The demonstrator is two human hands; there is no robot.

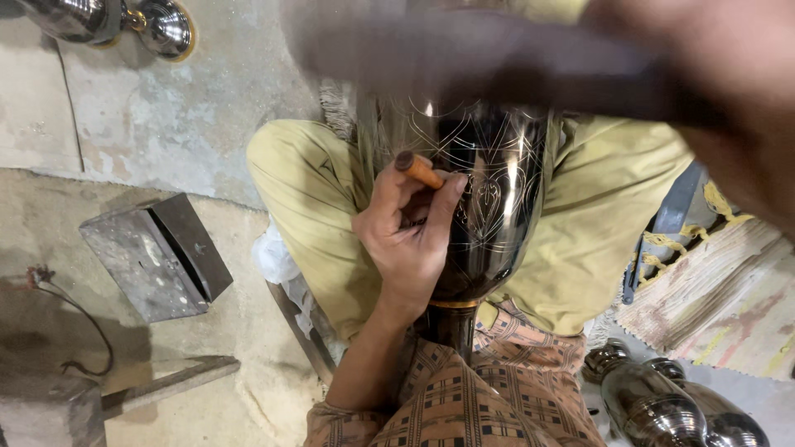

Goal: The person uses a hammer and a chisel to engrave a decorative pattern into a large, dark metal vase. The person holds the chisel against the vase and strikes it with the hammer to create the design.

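Fingers (pixel 451 194) of our left hand (pixel 410 232) curled tight around a short chisel with an orange-brown wooden handle (pixel 418 170), pinching it with the tips pressed against the dark, polished metal vase engraved with fine leaf and line patterns (pixel 497 190). That vase lay propped between our knees, across our olive-yellow trousers (pixel 315 199), its narrow neck with a brass ring pointing toward our checked brown shirt (pixel 464 397). Our right hand (pixel 737 108) swept across the top of the view, blurred, gripping a dark blurred mallet-like bar (pixel 480 54); how its fingers sat we could not tell. On the concrete floor (pixel 166 108) to the left sat an open grey metal box (pixel 157 252). Two more polished dark metal vases (pixel 671 401) rested at lower right, near a faded striped woven mat (pixel 720 298).
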